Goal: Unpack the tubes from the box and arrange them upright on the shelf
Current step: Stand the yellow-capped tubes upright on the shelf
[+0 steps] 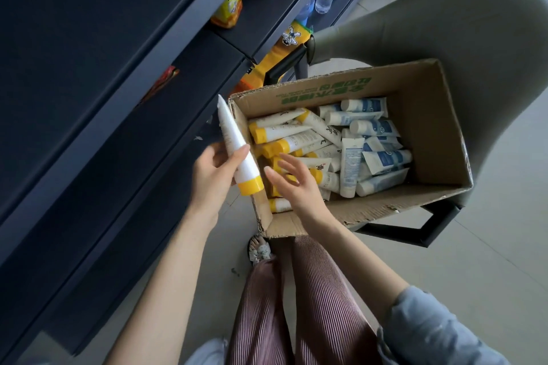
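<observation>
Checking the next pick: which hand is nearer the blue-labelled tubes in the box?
Right. The right hand hovers over the box, short of the blue-labelled tubes; the left hand is outside it, holding a yellow-capped tube.

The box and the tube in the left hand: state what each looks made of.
Box: brown cardboard, matt, by its frayed torn edges and printed wall. Tube in the left hand: probably soft plastic, smooth with a slight sheen, flat crimped end; its yellow cap looks like harder plastic.

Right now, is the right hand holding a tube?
No, the right hand is open over the box, while the left hand grips the yellow-capped tube.
</observation>
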`<state>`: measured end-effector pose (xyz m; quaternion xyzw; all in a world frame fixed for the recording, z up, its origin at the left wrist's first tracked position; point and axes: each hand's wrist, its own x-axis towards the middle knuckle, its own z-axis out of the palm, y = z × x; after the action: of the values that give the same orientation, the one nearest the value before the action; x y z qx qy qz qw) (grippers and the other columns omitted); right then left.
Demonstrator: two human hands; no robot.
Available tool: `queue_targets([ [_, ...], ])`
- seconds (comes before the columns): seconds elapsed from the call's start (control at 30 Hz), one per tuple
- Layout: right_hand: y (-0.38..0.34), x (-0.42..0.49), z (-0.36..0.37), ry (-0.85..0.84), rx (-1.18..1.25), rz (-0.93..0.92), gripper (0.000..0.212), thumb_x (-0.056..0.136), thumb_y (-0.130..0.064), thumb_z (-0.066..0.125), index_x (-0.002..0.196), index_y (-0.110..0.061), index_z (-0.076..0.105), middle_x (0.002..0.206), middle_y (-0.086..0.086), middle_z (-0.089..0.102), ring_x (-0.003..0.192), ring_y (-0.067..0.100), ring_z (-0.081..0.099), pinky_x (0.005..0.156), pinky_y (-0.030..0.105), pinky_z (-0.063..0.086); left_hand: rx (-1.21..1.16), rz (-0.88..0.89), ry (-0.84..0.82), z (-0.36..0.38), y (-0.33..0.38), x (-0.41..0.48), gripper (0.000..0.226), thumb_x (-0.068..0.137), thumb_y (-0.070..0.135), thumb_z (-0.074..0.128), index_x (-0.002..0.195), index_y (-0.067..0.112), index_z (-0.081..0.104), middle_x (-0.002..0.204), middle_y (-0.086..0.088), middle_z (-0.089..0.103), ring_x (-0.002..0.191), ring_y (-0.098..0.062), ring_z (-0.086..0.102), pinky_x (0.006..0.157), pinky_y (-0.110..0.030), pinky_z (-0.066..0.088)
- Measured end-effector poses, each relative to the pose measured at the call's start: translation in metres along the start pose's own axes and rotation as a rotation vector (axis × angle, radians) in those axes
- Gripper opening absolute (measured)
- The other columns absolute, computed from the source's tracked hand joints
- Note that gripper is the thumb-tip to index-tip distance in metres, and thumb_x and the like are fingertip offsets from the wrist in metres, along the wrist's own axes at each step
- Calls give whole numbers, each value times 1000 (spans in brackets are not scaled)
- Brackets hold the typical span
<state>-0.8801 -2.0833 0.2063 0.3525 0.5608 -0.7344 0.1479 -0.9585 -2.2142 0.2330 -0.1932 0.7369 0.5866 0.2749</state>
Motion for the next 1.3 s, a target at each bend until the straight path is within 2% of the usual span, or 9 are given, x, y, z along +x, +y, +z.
queue_targets([
  [0.17,12,53,-22,207,-27,168,63,87,-33,66,140,-18,34,144,7,38,125,22,46,104,39,41,-36,-36,-46,-10,8,5,31,91,24,58,121,15,58,112,-2,66,98,-14,63,67,-28,54],
  [0.3,6,98,-22,295,83,237,65,88,-26,66,141,-13,31,144,11,39,122,23,47,97,34,44,-80,-44,-19,-12,16,10,16,92,17,56,106,21,62,105,-2,69,85,-6,63,73,-33,51],
  [0.4,-2,130,-18,332,-27,200,72,87,-29,67,145,-13,28,149,10,32,133,25,39,108,40,37,-76,-57,7,-18,20,18,20,91,17,57,109,19,63,105,-3,67,83,-8,60,76,-35,48],
  [0.7,5,174,-37,-5,-1046,-47,67,82,-44,66,139,-23,37,145,8,37,134,31,30,108,53,29,-14,-79,7,-29,20,38,24,90,16,58,114,13,60,111,-6,67,85,-6,62,70,-28,55],
  [0.8,11,178,-40,-37,-1153,-9,71,81,-48,63,140,-25,29,149,6,27,138,31,21,111,60,16,4,-96,-2,-27,19,39,21,90,16,58,111,16,61,112,-7,68,89,-10,62,81,-39,54],
  [0.9,10,185,-43,-65,-1130,107,86,79,-51,63,145,-23,15,151,10,16,141,35,10,112,62,11,-1,-92,-22,-25,16,40,17,90,16,59,105,23,61,107,-2,69,85,-4,64,75,-31,54],
  [1.03,6,186,-50,-118,-1242,123,80,81,-56,58,147,-32,20,152,3,16,141,34,13,109,68,1,-1,-108,-27,-23,11,39,16,89,17,60,105,21,62,104,1,70,81,-1,64,74,-30,54],
  [1.17,3,178,-59,-134,-1206,66,69,81,-51,63,142,-36,36,146,8,24,134,37,24,111,58,21,-1,-108,-27,-19,8,37,20,89,18,60,109,19,62,100,4,70,82,-2,65,69,-25,54],
  [1.3,6,164,-59,-92,-1162,-18,61,81,-44,68,134,-26,45,135,9,45,122,33,44,100,47,40,1,-95,-34,-18,6,31,25,89,20,61,114,19,61,102,6,71,81,1,66,67,-25,52],
])
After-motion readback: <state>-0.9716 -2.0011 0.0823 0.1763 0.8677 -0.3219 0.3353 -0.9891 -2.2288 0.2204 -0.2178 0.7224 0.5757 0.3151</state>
